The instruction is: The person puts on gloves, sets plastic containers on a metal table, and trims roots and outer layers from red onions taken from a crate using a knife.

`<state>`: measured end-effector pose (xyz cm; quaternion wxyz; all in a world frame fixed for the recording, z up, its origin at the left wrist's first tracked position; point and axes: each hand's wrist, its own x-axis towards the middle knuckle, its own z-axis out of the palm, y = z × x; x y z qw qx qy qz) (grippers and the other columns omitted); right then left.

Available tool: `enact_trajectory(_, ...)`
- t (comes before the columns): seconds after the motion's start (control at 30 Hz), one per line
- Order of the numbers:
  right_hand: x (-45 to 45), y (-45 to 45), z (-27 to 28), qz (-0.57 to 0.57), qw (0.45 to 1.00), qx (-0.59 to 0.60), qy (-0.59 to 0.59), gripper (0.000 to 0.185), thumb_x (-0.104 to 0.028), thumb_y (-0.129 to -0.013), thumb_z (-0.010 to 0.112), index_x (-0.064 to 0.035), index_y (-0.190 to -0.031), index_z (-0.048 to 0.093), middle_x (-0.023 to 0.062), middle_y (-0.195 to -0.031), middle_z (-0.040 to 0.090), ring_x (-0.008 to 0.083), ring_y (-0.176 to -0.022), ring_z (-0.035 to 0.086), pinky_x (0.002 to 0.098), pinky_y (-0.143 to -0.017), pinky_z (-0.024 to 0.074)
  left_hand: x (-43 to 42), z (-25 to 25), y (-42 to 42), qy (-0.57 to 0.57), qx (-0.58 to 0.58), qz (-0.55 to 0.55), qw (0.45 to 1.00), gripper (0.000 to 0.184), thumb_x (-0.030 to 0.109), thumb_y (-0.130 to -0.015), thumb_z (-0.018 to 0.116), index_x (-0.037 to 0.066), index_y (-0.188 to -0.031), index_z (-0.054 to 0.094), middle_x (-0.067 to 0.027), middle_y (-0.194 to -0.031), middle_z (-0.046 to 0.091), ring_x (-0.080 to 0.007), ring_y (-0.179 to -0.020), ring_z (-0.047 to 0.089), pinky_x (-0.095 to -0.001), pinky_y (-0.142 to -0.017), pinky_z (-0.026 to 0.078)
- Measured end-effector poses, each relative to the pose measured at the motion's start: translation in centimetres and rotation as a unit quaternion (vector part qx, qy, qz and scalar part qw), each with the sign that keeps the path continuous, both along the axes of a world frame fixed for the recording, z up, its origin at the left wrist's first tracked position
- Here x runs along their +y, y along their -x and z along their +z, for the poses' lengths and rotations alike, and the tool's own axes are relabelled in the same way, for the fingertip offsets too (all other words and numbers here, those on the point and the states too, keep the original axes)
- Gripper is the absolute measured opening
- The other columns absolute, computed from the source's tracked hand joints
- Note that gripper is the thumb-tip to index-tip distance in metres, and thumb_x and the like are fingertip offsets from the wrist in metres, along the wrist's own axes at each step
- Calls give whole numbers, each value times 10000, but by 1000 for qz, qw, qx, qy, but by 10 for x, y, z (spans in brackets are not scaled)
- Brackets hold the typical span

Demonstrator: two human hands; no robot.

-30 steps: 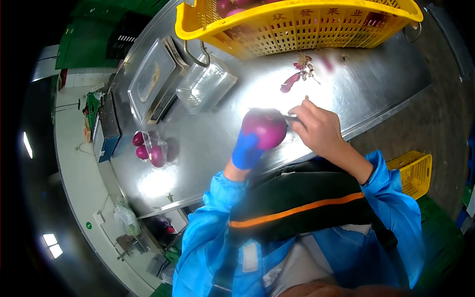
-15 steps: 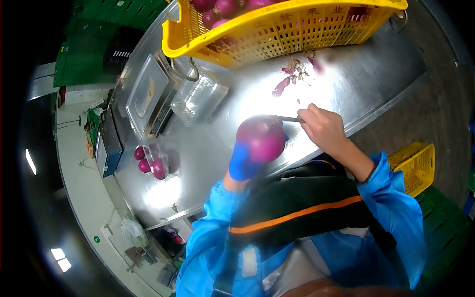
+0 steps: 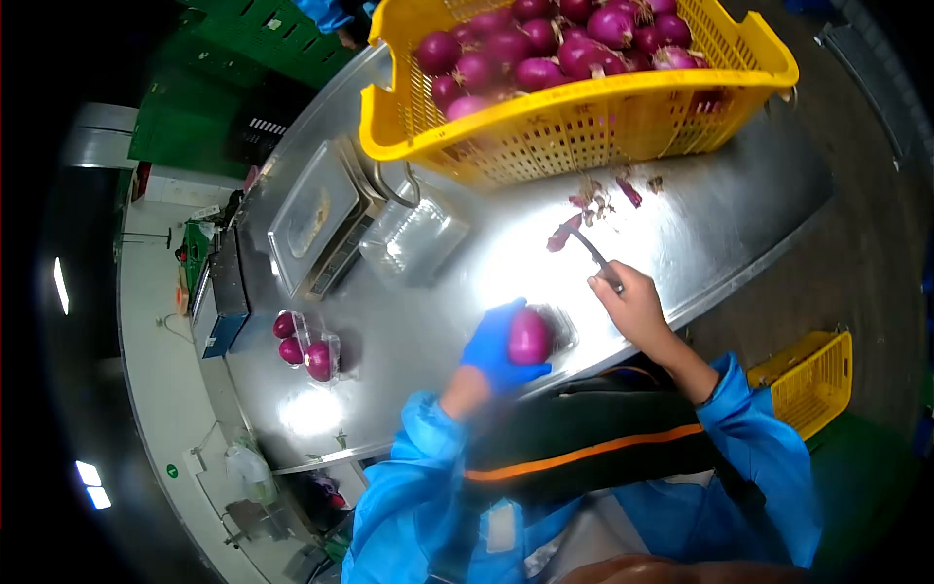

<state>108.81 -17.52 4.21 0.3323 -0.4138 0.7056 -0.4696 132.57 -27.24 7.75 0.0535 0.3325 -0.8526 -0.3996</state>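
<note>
In a blue glove, my left hand grips a red onion low over the steel table's front part. A clear plastic tray shows partly behind that onion. My bare right hand is closed around the handle of a small knife with a dark, curved blade. Its tip points up and left, close to the onion peelings on the table. Farther left, several red onions sit in a clear plastic pack.
A yellow crate heaped with red onions spans the table's far side. To the left stand a weighing scale and a stack of clear trays. Another yellow crate is below the table at right. A person's blue sleeve shows at the top.
The onion in my left hand has come down and nearer my body. My right hand has moved lower, and the knife has swung away from the onion. The view has tilted, showing more of the crate.
</note>
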Motion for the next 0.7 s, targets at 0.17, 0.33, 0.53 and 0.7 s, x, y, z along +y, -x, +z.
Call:
enact_trajectory(0.17, 2, -1, 6, 31, 998, 11, -45, 187, -149, -903, 642, 36, -884, 620, 117, -744, 624, 168, -663, 572, 304, -617, 463, -10, -18, 0, 73, -190, -35, 978, 698, 316, -751, 783, 57, -1334, 502, -192, -1254, 591, -390, -1124, 574, -449, -973, 465)
enact_trajectory(0.33, -1, 12, -5, 33, 996, -25, -77, 246, -272, -907, 612, -26, -890, 613, 185, -825, 616, 362, -770, 607, 420, -708, 481, -77, 57, 24, 245, 110, -77, 960, 417, 188, -825, 729, 40, -1202, 628, -160, -1146, 653, -341, -1012, 637, -411, -883, 504)
enact_trajectory(0.53, -10, 35, -14, 53, 993, -15, -107, 259, -277, -912, 623, -24, -967, 613, 195, -902, 630, 361, -831, 619, 414, -754, 487, -240, 141, 134, 372, 159, -35, 914, 461, 112, -859, 710, 71, -1298, 578, -179, -1182, 631, -329, -1090, 616, -386, -942, 492)
enact_trajectory(0.7, -12, 63, -30, 34, 997, -17, -65, 199, -202, -910, 641, -7, -919, 606, 184, -831, 615, 340, -739, 598, 401, -685, 479, -300, 123, 215, 286, 100, -103, 947, 573, 111, -837, 745, 107, -1364, 520, -125, -1273, 592, -293, -1182, 574, -366, -991, 476)
